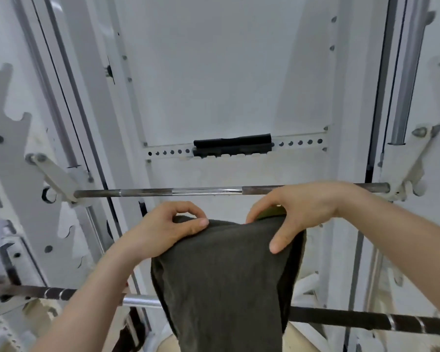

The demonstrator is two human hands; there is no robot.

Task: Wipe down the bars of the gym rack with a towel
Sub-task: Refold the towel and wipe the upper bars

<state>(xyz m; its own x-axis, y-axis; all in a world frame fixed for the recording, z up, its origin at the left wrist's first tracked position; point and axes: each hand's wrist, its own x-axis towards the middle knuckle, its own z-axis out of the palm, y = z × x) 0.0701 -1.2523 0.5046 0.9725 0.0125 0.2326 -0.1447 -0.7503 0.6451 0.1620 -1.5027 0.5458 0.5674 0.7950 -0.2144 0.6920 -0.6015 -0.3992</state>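
Observation:
A dark olive-grey towel (pixel 224 275) hangs down the middle of the view, held up by its top edge. My left hand (pixel 165 227) pinches the towel's upper left corner between thumb and fingers. My right hand (pixel 297 212) grips the upper right corner, thumb lying over the cloth. Both hands are just below a horizontal steel bar (pixel 163 192) of the white gym rack, and the right hand overlaps that bar's right part. A second, nearer bar (pixel 366 320) crosses low in the view, partly hidden behind the towel.
White rack uprights (pixel 92 128) with chrome guide rods stand left and right. Notched hook plates (pixel 13 102) line the left side. A perforated cross strip carrying a black pad (pixel 233 146) is behind the upper bar. Bar brackets (pixel 409 171) sit at each end.

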